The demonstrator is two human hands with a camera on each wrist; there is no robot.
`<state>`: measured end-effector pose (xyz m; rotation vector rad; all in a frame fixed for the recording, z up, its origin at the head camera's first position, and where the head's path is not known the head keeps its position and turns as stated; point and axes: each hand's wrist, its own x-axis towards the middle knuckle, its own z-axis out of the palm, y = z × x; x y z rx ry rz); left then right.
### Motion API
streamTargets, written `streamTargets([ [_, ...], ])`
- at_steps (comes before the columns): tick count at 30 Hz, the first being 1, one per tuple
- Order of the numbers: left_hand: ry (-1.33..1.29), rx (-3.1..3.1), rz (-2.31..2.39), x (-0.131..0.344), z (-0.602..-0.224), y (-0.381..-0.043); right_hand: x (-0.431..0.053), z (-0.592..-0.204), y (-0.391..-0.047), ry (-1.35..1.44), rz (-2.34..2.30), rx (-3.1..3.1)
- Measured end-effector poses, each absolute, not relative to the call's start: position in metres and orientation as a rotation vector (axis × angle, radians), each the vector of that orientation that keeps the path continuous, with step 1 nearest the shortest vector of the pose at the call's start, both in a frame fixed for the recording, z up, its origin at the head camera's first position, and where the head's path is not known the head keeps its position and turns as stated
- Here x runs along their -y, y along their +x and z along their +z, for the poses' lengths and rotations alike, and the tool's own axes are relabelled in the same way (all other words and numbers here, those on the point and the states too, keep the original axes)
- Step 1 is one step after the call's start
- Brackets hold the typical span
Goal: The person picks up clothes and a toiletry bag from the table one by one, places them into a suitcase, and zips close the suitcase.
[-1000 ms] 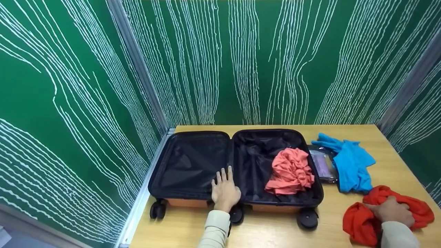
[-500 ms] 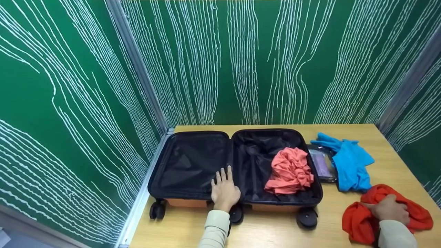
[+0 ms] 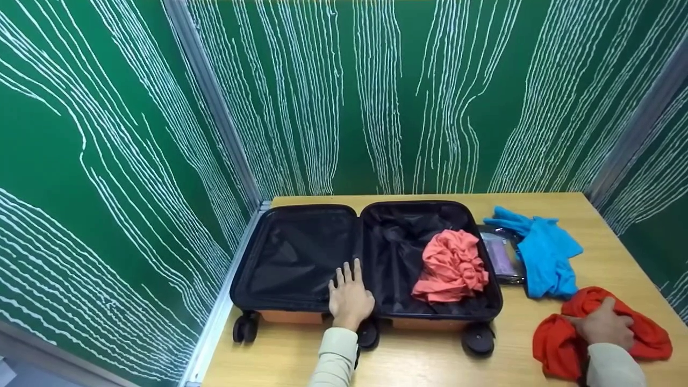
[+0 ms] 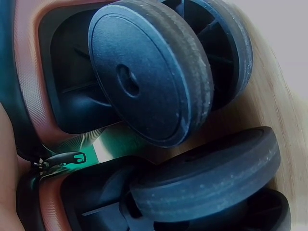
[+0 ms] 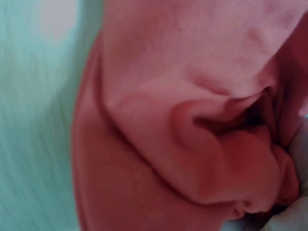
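"So where was the red cloth (image 3: 556, 344)?"

"At four o'clock in the head view, on the table (image 3: 414, 360), the right hand's (image 3: 607, 325) fingers curled into its folds."

"And the left hand (image 3: 350, 301)?"

"Spread, at the suitcase's (image 3: 306, 258) six o'clock edge. Good steadying, I thought; the cloth needed gathering deeply, lest ends trailed."

Passage on table (image 3: 513, 336): narrow bare strip between suitcase (image 3: 360, 236) and red cloth (image 3: 553, 349)
Farther along this strip: packet (image 3: 501, 255) and blue cloth (image 3: 551, 258) stand in the way
Left half (image 3: 301, 252): reachable from above, except where left hand (image 3: 349, 301) lies over near rim
Right half (image 3: 395, 252): room beside salmon cloth (image 3: 451, 269)
Near side: wheels (image 3: 478, 339) stick out
Behind: green wall (image 3: 376, 107) closes the way
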<state>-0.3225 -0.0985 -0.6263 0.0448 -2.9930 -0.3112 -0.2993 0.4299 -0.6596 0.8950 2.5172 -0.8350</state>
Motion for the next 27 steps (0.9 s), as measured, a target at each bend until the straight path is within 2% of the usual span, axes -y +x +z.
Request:
streamTargets([
  [13,0.041,3.004,-0.341,0.0975,-0.6253,-0.3215,-0.4266,-0.6619,-0.2942,0.794,-0.732,-2.589],
  [27,0.033,2.997,-0.314,0.096,-0.6254,-0.3223,-0.4293,-0.6617,-0.293,0.817,-0.762,-2.573],
])
